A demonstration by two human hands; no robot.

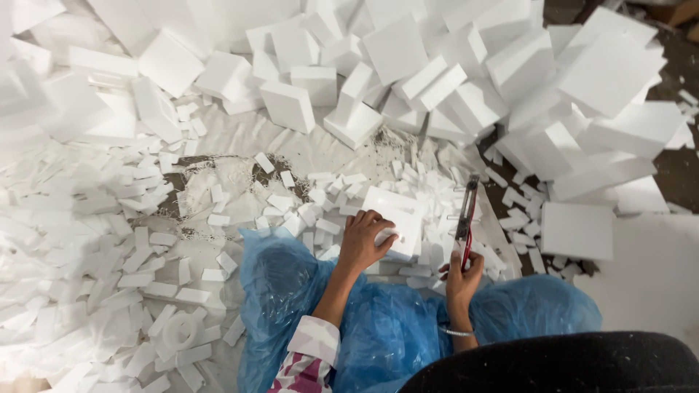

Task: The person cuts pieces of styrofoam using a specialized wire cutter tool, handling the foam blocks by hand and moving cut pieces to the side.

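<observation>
The person sits on the floor with blue plastic sheeting (378, 320) bunched over the lap, hemmed in by white foam. No box or bin holds any of it: the big foam blocks (466, 80) lie heaped loose along the far side, and small offcuts (109, 247) are spread thick over a pale ground sheet (306, 145) to the left and in front.

The left hand (364, 240) lies on a white foam block (397, 218) just beyond the knees, fingers curled over its near edge and pressing it down. The right hand (462, 276) is closed round the red handle of a cutting tool (466, 218), whose dark blade stands up and away from the body, just beside the block's right edge; whether blade and foam touch cannot be told.

A thin bracelet (455, 331) circles the right wrist, and a patterned sleeve (309, 356) covers the left forearm. Something dark (553, 364) crosses the bottom right corner, cut off by the edge. The tool's blade is too narrow to make out closely.
</observation>
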